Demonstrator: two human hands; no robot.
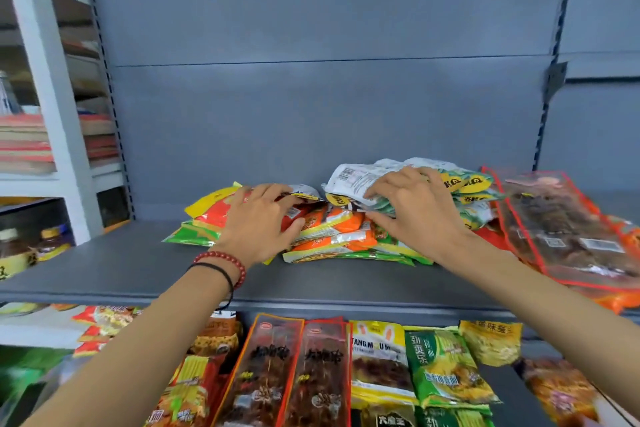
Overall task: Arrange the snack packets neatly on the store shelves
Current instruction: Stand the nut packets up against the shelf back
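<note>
Left hand (263,218) presses flat, right hand (412,208) pinches the slippery, heaped snack packets (332,236), which could slide off the shelf (121,263).

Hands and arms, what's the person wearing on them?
The left hand has a red bead bracelet and a thin black cord at the wrist. The right hand shows nothing at the wrist. There are no gloves, and no sleeves are in view on either arm.
</note>
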